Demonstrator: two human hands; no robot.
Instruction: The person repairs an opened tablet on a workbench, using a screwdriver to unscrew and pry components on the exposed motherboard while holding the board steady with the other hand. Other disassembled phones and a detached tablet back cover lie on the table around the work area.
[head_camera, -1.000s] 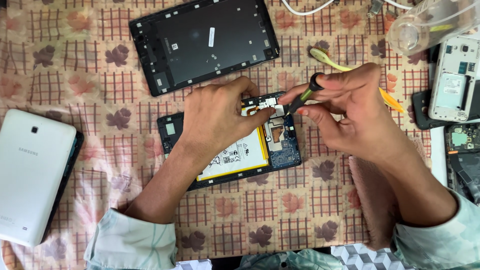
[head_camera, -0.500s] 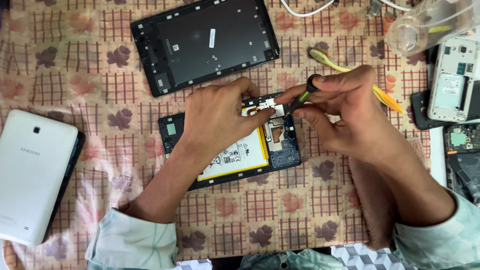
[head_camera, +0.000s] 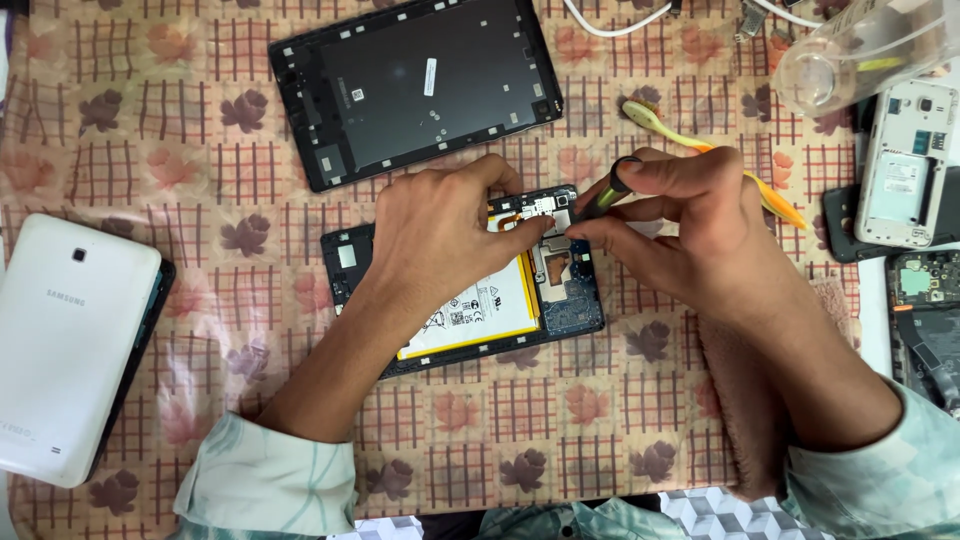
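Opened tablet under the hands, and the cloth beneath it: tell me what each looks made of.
Opened tablet: dark matte plastic frame, a blue circuit board, and a white battery pack with yellow edging, probably foil-wrapped. Tablecloth: seems to be vinyl or oilcloth, given its faint sheen and printed checks and leaves, though coated fabric is possible.

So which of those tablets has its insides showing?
The opened tablet under both hands: battery and circuit board exposed. The white tablet at left is closed.

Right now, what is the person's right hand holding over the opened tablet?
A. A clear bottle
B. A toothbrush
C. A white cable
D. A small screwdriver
D: the right hand pinches a small dark-handled screwdriver with its tip down on the opened tablet, while the toothbrush lies apart on the cloth.
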